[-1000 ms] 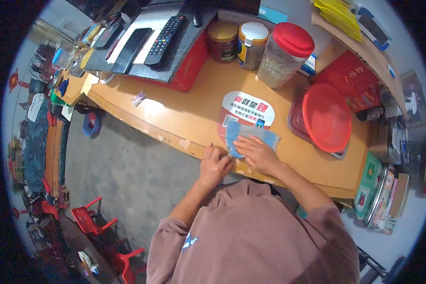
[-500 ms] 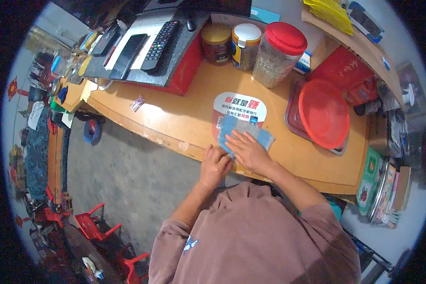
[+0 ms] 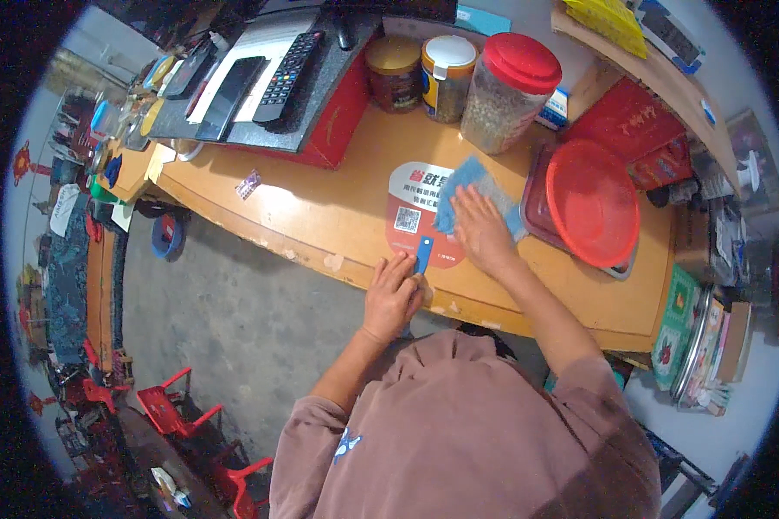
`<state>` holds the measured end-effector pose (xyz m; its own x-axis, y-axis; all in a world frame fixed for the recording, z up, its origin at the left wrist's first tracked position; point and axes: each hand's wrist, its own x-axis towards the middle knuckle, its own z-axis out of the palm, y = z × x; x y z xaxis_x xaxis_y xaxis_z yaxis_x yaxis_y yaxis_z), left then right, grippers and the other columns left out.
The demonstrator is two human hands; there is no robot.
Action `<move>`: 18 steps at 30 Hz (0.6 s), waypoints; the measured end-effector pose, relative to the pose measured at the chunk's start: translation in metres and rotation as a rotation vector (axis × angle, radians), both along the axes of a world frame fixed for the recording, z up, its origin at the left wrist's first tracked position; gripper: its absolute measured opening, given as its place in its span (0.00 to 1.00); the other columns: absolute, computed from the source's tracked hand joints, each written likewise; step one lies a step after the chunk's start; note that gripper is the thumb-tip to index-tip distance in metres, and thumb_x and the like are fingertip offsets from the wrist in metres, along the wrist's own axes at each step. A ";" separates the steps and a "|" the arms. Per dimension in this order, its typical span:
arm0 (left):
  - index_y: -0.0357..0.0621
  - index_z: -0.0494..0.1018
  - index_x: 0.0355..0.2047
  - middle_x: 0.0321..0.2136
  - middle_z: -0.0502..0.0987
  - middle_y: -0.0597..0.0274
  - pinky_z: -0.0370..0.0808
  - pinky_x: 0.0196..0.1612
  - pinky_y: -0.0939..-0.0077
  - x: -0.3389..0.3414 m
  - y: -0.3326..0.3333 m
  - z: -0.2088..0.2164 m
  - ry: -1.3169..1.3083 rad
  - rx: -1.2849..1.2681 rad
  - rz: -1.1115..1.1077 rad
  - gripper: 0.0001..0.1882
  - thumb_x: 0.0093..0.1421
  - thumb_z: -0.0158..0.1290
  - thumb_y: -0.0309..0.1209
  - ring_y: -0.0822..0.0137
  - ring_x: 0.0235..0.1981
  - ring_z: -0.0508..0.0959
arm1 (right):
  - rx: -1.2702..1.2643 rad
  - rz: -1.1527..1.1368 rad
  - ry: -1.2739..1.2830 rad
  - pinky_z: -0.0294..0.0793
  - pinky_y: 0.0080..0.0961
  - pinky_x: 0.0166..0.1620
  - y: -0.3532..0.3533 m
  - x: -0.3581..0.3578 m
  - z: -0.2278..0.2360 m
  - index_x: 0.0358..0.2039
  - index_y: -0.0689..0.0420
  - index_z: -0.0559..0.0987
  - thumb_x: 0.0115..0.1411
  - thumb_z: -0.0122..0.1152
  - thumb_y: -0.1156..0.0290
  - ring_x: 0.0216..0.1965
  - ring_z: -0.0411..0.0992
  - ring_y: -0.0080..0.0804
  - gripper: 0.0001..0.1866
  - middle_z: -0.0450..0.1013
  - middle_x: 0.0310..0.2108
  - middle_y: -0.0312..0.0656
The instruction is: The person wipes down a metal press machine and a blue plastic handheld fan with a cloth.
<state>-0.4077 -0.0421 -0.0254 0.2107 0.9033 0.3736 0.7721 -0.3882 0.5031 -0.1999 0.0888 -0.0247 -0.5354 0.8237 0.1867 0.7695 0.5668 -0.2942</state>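
Observation:
My right hand (image 3: 483,227) lies flat on a blue and grey cloth (image 3: 461,192), fingers stretched out, pressing it onto the wooden desk. Part of the cloth covers the right side of a red and white sticker (image 3: 404,227) stuck on the desk top. At the desk's front edge, my left hand (image 3: 392,296) is closed round the lower end of a tool with a flat blue handle (image 3: 425,248) that has a hole at its tip. The tool's other end is hidden by the fingers. The handle points away from me, over the sticker's lower part.
Right of the cloth, a red plastic basin (image 3: 590,208) rests on a tray. Behind stand a red-lidded jar (image 3: 506,95) and two smaller jars. Back left, a raised dark stone slab (image 3: 320,104) carries a remote control (image 3: 290,78) and a phone (image 3: 231,99). A small wrapper (image 3: 248,184) lies left.
My right hand has slid the cloth to the right and away from me, uncovering the sticker's lower left part and the blue handle. My left hand has hardly moved.

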 end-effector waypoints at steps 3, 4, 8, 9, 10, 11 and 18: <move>0.44 0.74 0.36 0.51 0.73 0.54 0.64 0.58 0.48 0.003 0.000 -0.003 -0.005 0.003 0.016 0.13 0.48 0.59 0.27 0.52 0.57 0.69 | 0.045 0.226 -0.087 0.51 0.44 0.66 -0.048 -0.001 -0.003 0.56 0.62 0.70 0.60 0.51 0.64 0.66 0.53 0.44 0.25 0.59 0.63 0.48; 0.44 0.74 0.36 0.51 0.73 0.54 0.64 0.58 0.47 0.003 -0.001 -0.005 -0.009 0.009 0.029 0.13 0.48 0.59 0.27 0.52 0.57 0.69 | 0.012 0.288 -0.042 0.52 0.44 0.66 -0.066 -0.004 0.002 0.55 0.62 0.71 0.59 0.52 0.64 0.66 0.54 0.44 0.25 0.60 0.63 0.48; 0.45 0.74 0.36 0.51 0.73 0.54 0.64 0.58 0.47 -0.001 -0.002 -0.007 0.001 -0.002 0.021 0.13 0.48 0.59 0.27 0.53 0.57 0.69 | -0.127 0.359 0.094 0.56 0.44 0.64 -0.096 0.006 0.015 0.54 0.61 0.72 0.58 0.54 0.67 0.63 0.59 0.42 0.24 0.65 0.59 0.45; 0.45 0.75 0.36 0.51 0.73 0.54 0.64 0.58 0.47 -0.001 -0.001 -0.007 0.000 -0.006 0.014 0.13 0.48 0.59 0.27 0.53 0.57 0.69 | -0.123 0.357 0.092 0.56 0.44 0.64 -0.092 0.012 0.013 0.54 0.61 0.72 0.58 0.54 0.67 0.63 0.59 0.42 0.24 0.65 0.59 0.45; 0.45 0.75 0.35 0.51 0.73 0.55 0.64 0.58 0.47 -0.001 -0.001 -0.006 0.000 -0.010 0.008 0.13 0.48 0.59 0.27 0.54 0.57 0.69 | -0.090 0.351 0.035 0.55 0.44 0.64 -0.086 0.018 0.010 0.56 0.61 0.71 0.58 0.54 0.66 0.64 0.58 0.43 0.25 0.64 0.60 0.45; 0.45 0.75 0.35 0.51 0.73 0.55 0.64 0.58 0.47 -0.002 -0.001 -0.005 -0.001 -0.006 0.008 0.13 0.48 0.59 0.27 0.54 0.57 0.69 | -0.056 0.347 -0.023 0.54 0.43 0.65 -0.079 0.023 0.008 0.57 0.60 0.70 0.59 0.54 0.65 0.64 0.57 0.43 0.26 0.63 0.61 0.46; 0.46 0.75 0.36 0.51 0.74 0.56 0.64 0.58 0.47 -0.002 0.000 0.001 0.026 0.000 -0.006 0.12 0.48 0.59 0.28 0.55 0.56 0.71 | -0.047 0.033 -0.056 0.49 0.45 0.66 0.012 0.000 0.003 0.60 0.58 0.66 0.60 0.52 0.64 0.67 0.51 0.43 0.27 0.57 0.65 0.46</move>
<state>-0.4102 -0.0419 -0.0245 0.2258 0.9020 0.3681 0.7828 -0.3929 0.4826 -0.2003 0.1005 -0.0216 -0.5705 0.8128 0.1177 0.7668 0.5785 -0.2781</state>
